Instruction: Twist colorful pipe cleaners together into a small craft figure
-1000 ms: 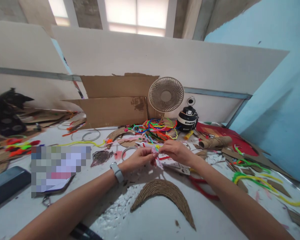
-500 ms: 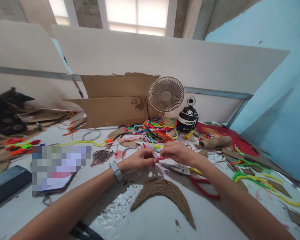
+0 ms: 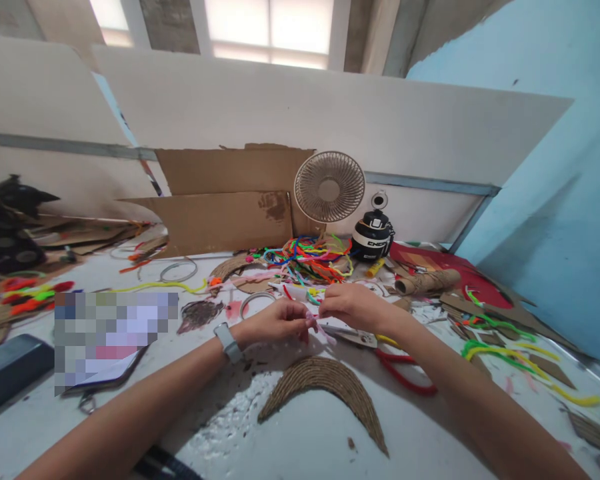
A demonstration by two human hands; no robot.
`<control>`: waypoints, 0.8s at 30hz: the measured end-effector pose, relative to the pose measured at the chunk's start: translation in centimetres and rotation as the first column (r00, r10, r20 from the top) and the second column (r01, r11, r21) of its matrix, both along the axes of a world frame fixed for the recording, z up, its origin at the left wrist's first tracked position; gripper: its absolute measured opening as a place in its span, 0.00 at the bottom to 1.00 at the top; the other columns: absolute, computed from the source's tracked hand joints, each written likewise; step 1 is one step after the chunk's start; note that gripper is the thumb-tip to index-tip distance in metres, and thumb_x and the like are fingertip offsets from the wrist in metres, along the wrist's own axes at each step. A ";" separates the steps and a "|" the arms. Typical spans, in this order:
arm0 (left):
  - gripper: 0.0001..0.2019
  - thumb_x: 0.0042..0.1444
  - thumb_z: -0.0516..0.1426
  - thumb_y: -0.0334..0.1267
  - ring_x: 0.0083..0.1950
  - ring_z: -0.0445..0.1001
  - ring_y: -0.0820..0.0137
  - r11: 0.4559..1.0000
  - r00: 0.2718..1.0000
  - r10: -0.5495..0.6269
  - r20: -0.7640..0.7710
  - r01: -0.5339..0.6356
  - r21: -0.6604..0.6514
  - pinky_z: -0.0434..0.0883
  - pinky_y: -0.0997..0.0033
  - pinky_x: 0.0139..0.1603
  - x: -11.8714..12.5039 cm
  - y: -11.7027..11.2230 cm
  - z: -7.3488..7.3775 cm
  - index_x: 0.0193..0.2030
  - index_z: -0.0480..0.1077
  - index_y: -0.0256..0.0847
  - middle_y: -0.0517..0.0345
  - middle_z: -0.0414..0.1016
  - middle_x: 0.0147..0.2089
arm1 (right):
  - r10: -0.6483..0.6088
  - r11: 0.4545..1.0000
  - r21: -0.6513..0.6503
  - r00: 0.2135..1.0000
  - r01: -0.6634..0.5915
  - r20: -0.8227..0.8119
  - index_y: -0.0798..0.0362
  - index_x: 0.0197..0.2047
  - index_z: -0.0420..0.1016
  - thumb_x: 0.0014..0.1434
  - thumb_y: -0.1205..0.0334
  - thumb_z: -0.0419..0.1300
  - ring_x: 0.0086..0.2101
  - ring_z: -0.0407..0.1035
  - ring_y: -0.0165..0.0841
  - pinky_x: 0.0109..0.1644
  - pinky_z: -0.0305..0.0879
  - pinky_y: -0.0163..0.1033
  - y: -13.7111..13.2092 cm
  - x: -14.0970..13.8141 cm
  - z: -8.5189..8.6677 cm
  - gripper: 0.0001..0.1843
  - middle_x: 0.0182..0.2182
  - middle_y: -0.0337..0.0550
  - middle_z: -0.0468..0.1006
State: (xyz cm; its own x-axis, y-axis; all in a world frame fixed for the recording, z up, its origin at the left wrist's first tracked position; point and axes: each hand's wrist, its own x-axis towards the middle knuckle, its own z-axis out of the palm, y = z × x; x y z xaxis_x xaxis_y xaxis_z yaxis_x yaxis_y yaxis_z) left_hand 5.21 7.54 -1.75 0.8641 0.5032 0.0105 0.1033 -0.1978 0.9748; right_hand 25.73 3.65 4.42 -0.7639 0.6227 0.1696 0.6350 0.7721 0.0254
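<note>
My left hand (image 3: pixel 275 321), a grey watch on its wrist, and my right hand (image 3: pixel 351 306) meet above the white table, fingers pinched together on a small pink pipe cleaner piece (image 3: pixel 316 321) between them. Just under my right hand lie scissors with red handles (image 3: pixel 399 368). A brown crescent of wound cord (image 3: pixel 330 390) lies on the table right below both hands. A tangle of coloured pipe cleaners (image 3: pixel 310 256) sits just beyond them.
A small fan (image 3: pixel 329 188) and a black-and-white helmet-shaped object (image 3: pixel 373 237) stand at the back by cardboard sheets (image 3: pixel 220 217). Loose yellow and green pipe cleaners (image 3: pixel 510 355) and cardboard scraps lie at right. A dark flat case (image 3: pixel 7 365) lies at the left edge.
Both hands have dropped slightly toward the table and stay pinched on the pink piece. The view has shifted a little to the left.
</note>
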 end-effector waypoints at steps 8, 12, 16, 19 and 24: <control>0.16 0.57 0.50 0.46 0.24 0.66 0.75 0.978 0.996 0.083 0.019 -0.085 0.192 0.61 0.79 0.25 0.3 0.0 -0.4 0.27 0.67 0.35 0.58 0.71 0.24 | -0.083 0.983 0.171 0.995 0.071 0.063 0.54 0.31 0.73 0.56 0.68 0.56 0.28 0.63 0.30 0.29 0.52 0.33 -0.3 -0.7 -0.4 0.04 0.27 0.41 0.72; 0.17 0.58 0.49 0.44 0.25 0.66 0.75 0.927 0.992 0.129 0.015 -0.126 0.354 0.61 0.79 0.26 0.2 -0.2 0.0 0.26 0.68 0.34 0.58 0.71 0.24 | -0.088 0.976 0.207 0.993 0.069 0.085 0.56 0.31 0.71 0.57 0.70 0.54 0.29 0.63 0.31 0.30 0.52 0.34 -0.9 -1.4 -0.1 0.06 0.27 0.44 0.71; 0.16 0.58 0.49 0.41 0.25 0.66 0.75 0.855 0.982 0.184 0.052 -0.186 0.484 0.61 0.79 0.26 0.2 -0.4 0.2 0.26 0.69 0.34 0.59 0.71 0.23 | -0.132 0.971 0.213 0.984 0.105 0.119 0.56 0.31 0.70 0.58 0.71 0.53 0.30 0.64 0.32 0.31 0.54 0.34 -1.5 -1.9 0.3 0.07 0.28 0.44 0.71; 0.16 0.58 0.49 0.41 0.26 0.66 0.75 0.785 0.940 0.306 0.152 -0.339 0.519 0.61 0.78 0.28 0.4 -0.5 0.1 0.25 0.70 0.34 0.58 0.71 0.23 | -0.216 0.957 0.222 0.970 0.188 0.110 0.57 0.33 0.70 0.59 0.70 0.51 0.31 0.65 0.32 0.31 0.54 0.35 -2.0 -2.2 0.3 0.07 0.30 0.45 0.72; 0.16 0.58 0.49 0.43 0.27 0.67 0.74 0.793 0.877 0.405 0.261 -0.478 0.378 0.63 0.77 0.29 0.9 -0.9 0.0 0.26 0.68 0.34 0.58 0.70 0.24 | -0.324 0.934 0.188 0.942 0.305 0.083 0.57 0.36 0.68 0.60 0.71 0.49 0.31 0.67 0.33 0.31 0.55 0.34 -2.7 -3.2 -0.5 0.08 0.31 0.46 0.73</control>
State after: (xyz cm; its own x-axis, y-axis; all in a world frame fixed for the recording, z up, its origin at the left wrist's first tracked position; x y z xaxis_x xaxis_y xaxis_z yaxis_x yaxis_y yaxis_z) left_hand 6.14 6.68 -1.80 0.5161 0.7438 0.4248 0.1330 -0.5595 0.8181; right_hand 22.52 0.98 3.96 -0.5537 0.8032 0.2197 0.8300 0.5111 0.2232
